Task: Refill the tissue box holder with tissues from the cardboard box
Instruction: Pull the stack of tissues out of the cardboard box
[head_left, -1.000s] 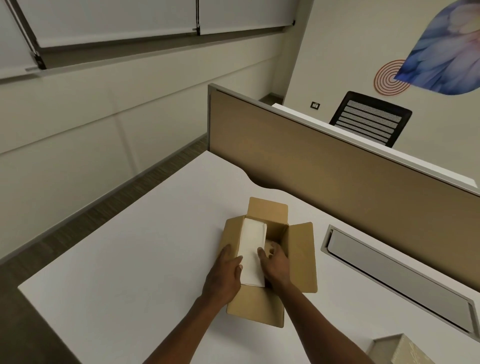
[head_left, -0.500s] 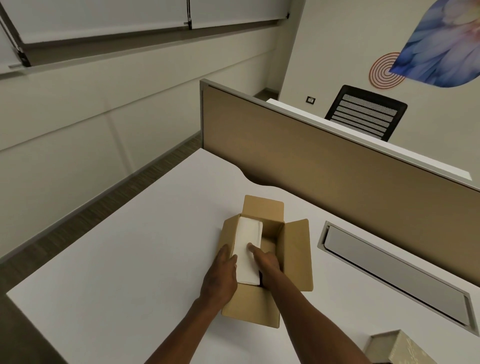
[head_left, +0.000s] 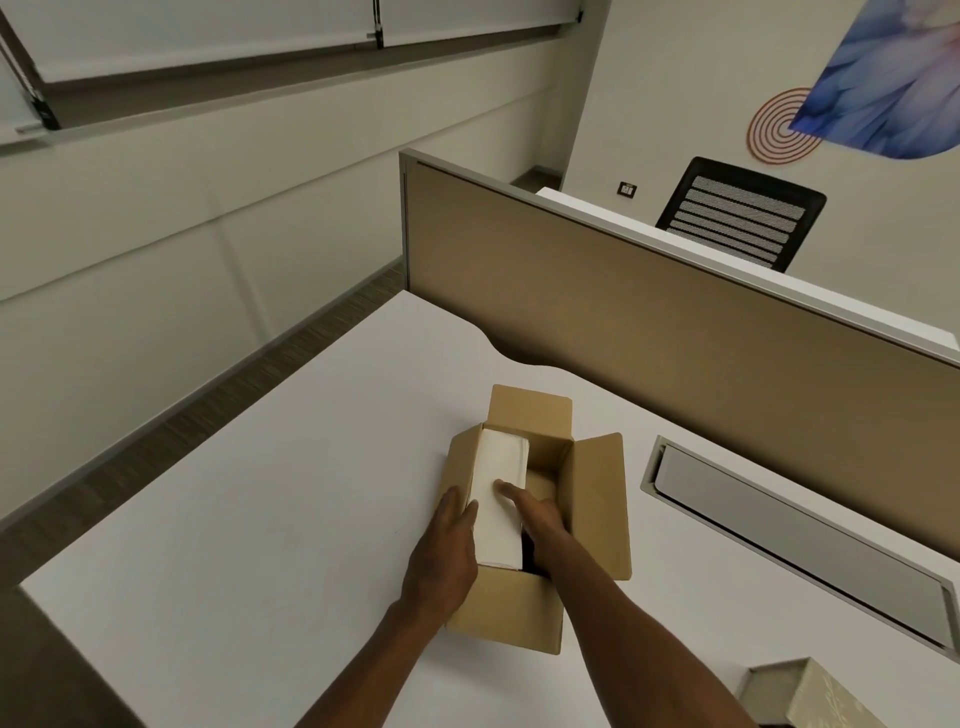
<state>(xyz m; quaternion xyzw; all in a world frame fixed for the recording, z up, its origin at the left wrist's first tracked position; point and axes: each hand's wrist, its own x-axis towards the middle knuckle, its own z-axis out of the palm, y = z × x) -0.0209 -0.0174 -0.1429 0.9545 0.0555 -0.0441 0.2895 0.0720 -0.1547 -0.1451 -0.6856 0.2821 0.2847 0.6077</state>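
An open brown cardboard box (head_left: 597, 499) sits on the white desk, flaps spread. A white stack of tissues (head_left: 501, 488) stands on edge along the box's left side, rising above its rim. My left hand (head_left: 447, 551) presses flat against the stack's left face outside the box wall. My right hand (head_left: 535, 525) reaches into the box, fingers on the stack's right face and top. Together both hands clamp the stack. The beige tissue box holder (head_left: 815, 693) shows at the bottom right corner, partly cut off.
A tan desk partition (head_left: 675, 332) runs behind the box. A grey cable tray lid (head_left: 795, 540) is set into the desk (head_left: 260, 519) at right. A black mesh chair (head_left: 737, 215) stands beyond the partition. The desk's left edge drops to the floor.
My right hand slid from the stack's top to its right side, deeper in the box. The tissue stack turned more upright against the left wall.
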